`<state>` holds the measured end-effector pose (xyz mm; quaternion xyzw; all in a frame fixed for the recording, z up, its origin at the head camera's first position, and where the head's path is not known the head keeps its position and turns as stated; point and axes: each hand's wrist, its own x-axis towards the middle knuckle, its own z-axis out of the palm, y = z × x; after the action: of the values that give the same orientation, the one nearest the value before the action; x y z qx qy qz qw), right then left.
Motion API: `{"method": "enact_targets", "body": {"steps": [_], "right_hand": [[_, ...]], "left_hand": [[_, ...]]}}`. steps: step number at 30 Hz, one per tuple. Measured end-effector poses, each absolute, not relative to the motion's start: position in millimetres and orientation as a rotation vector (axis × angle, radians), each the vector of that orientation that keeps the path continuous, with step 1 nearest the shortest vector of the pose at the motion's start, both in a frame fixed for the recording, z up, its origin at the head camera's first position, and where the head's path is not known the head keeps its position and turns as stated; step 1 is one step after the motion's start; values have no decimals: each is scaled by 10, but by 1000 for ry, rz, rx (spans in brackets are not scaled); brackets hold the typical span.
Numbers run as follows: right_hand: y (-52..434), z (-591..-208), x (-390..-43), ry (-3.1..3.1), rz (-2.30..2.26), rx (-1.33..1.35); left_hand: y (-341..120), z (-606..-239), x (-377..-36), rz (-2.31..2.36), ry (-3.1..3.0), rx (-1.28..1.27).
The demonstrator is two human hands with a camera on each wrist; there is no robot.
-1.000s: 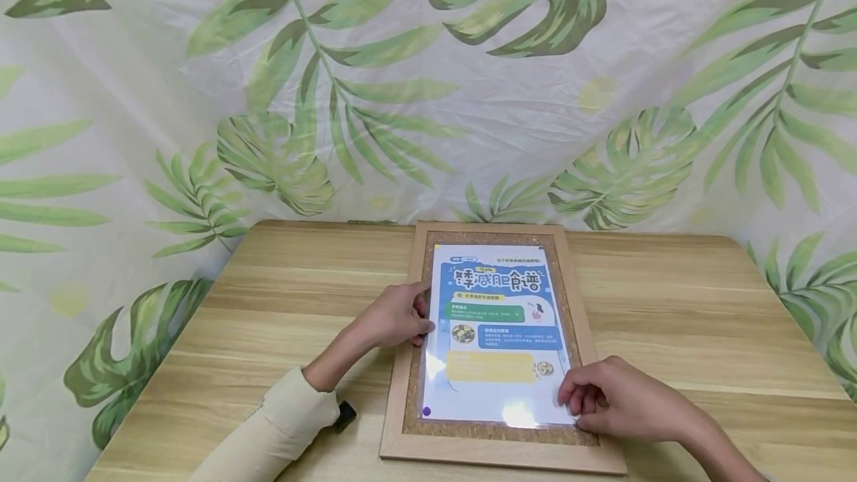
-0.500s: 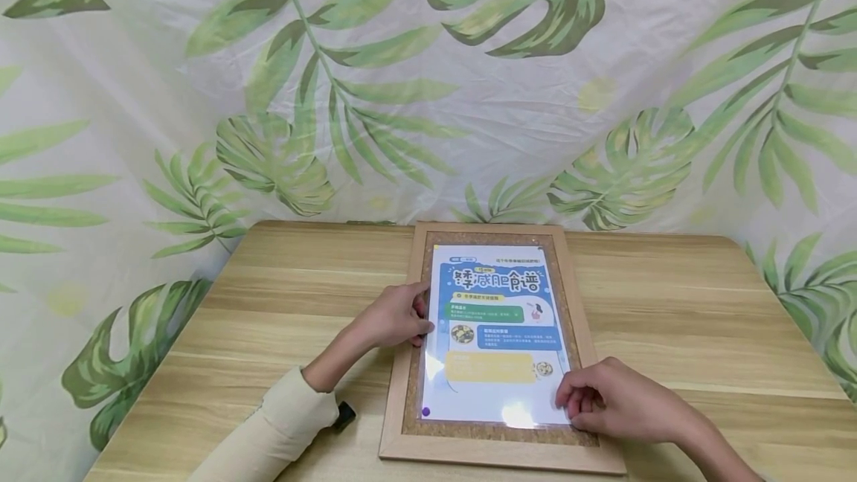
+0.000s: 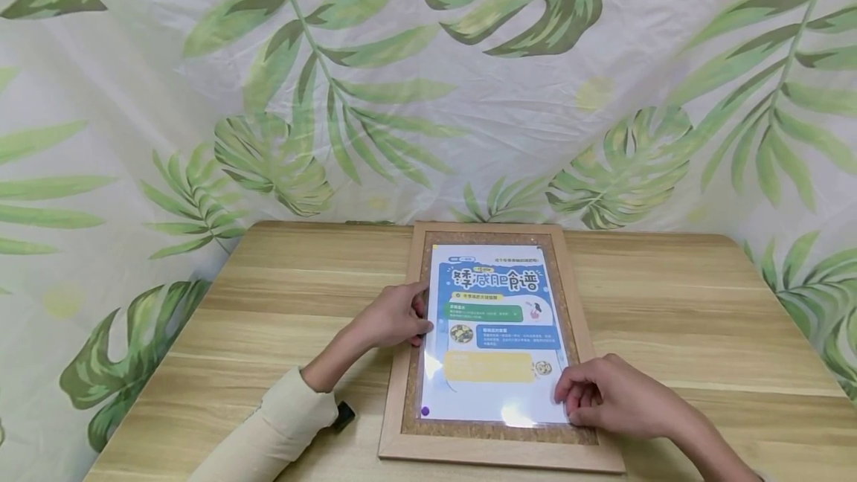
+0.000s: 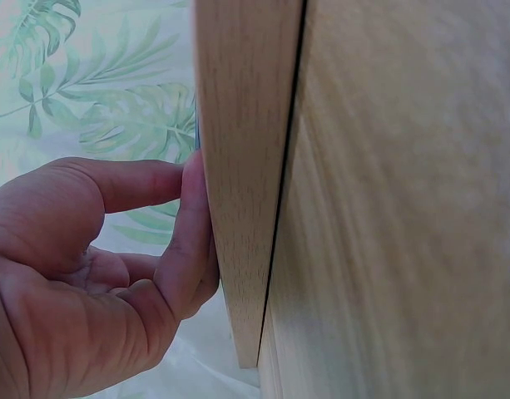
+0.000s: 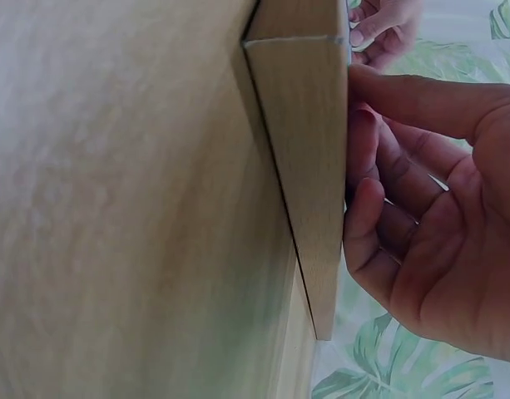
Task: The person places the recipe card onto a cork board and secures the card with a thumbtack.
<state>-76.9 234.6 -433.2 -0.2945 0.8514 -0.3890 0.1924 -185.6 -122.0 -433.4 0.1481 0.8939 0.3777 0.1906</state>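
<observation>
A glossy printed poster (image 3: 469, 402) lies on a cork board (image 3: 498, 432) with a wooden frame (image 3: 495, 455). Small pins show at its corners: yellow (image 3: 436, 247), dark (image 3: 539, 248) and purple (image 3: 425, 411). My left hand (image 3: 395, 315) rests at the poster's left edge, its thumb on the sheet and its loosely bent fingers over the frame side (image 4: 246, 174). At the lower right corner, my right hand (image 3: 619, 399) has its thumb and bent fingers close together, hiding that corner. I cannot tell whether they pinch a pin.
The board lies flat on a wooden table (image 3: 288, 296), its far end near the table's back edge. A leaf-print cloth (image 3: 375, 95) hangs behind and at both sides. A small black object (image 3: 344, 416) shows beside the left sleeve (image 3: 297, 411).
The right hand has edged very slightly left at the poster's corner. The left hand, poster and board keep their places.
</observation>
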Motion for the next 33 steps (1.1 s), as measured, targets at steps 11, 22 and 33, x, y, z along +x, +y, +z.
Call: {"method": "enact_targets", "body": {"steps": [11,22,33], "right_hand": [[2348,-4347,-809,2363,-1124,-777],[2353,-4340,-845,2359,-1140,-723],[2337,-4368,-833,2389,-1109,-708]], "left_hand": [[-1216,-4328,-1864,1038,2525,423],[-1222,-4335,-1876,1038,2526,424],[-1218,-4334,-1872,1042,2515,414]]}}
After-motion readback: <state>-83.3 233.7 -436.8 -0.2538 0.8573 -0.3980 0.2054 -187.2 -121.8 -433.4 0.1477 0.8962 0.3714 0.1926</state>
